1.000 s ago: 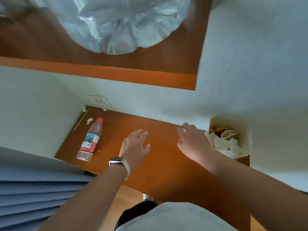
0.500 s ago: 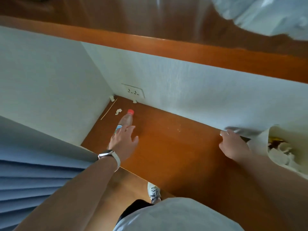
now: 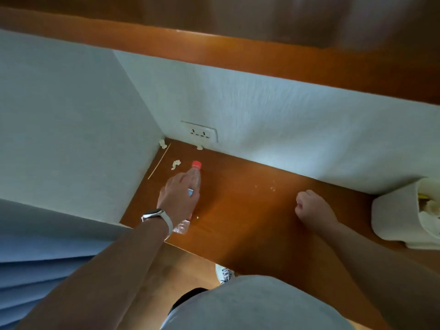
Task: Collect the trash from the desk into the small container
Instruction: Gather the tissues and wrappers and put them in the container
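Bottle (image 3: 195, 177) by the desk's (image 3: 250, 222) back-left corner: left hand (image 3: 177, 198) is curling round its middle, likely the steadiest hold; right hand (image 3: 312, 207) is resting fisted, empty

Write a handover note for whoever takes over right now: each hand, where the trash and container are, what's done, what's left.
Left hand grips the plastic bottle lying on the desk. Right hand is a fist, holding nothing visible.
Small container at the desk's right end holds tissues.
Done: some trash inside.
Left: bottle, three paper scraps, thin stick in the far-left corner.
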